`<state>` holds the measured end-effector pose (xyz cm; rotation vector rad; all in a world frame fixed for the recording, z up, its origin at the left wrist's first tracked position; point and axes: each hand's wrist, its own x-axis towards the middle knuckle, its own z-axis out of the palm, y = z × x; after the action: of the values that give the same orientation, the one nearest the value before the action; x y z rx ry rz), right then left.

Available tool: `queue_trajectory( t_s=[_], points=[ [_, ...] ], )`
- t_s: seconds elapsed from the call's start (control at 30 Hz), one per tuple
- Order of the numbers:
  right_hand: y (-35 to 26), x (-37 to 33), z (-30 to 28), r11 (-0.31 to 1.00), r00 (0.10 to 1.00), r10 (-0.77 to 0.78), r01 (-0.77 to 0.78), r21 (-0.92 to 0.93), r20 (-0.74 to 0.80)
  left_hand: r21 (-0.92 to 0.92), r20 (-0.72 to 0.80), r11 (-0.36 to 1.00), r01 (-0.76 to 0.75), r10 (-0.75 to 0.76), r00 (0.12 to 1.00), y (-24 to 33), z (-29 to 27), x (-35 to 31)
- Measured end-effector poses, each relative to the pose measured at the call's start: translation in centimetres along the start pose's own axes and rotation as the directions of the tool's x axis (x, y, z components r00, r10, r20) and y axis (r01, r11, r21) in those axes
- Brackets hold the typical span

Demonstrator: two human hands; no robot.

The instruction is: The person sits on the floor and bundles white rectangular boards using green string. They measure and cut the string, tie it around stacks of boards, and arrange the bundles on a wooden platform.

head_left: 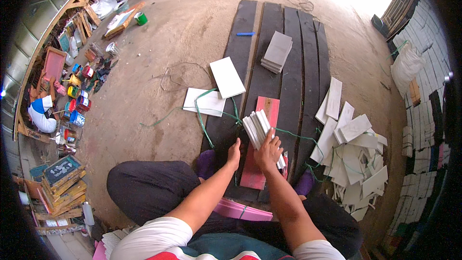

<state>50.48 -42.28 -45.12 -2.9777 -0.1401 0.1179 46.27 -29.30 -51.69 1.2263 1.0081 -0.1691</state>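
A bundle of thin white boards (256,124), their edges turned up, leans over a pink board (260,108) in front of me. My right hand (268,153) grips the bundle from its right side, fingers over the upper edges. Just left of the bundle, my left hand (234,154) is held edge-on with its fingers stretched out and holds nothing. Green string (293,135) runs out from beside the bundle on both sides. A small red item (285,160), mostly hidden, lies beside my right hand.
Dark planks (291,77) bear a stack of grey boards (277,50) and a blue pen-like object (245,34). Two white boards (227,78) lie left. Loose white offcuts (353,163) are heaped right. A person (42,113) sits among paint pots at far left.
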Motion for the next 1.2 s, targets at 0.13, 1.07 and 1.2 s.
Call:
queue_trajectory(
  t_s=[0.13, 1.07, 1.2],
  points=[
    [-0.4, 0.2, -1.0, 1.000, 1.000, 0.001, -0.001, 0.021, -0.016, -0.039, 0.098, 0.997, 0.065, -0.060, 0.993, 1.3, 0.1, -1.3],
    [1.6, -0.5, 1.5, 0.046, 0.869, -0.216, -0.446, 0.894, 0.444, -0.302, 0.387, 0.945, -0.126, 0.242, 0.890, 0.8, -3.1, 1.0],
    [3.9, -1.5, 1.9, 0.151, 0.895, -0.201, -0.374, 0.915, 0.399, -0.265, 0.414, 0.960, -0.093, 0.200, 0.888, -1.6, -2.2, 2.1]
  ],
)
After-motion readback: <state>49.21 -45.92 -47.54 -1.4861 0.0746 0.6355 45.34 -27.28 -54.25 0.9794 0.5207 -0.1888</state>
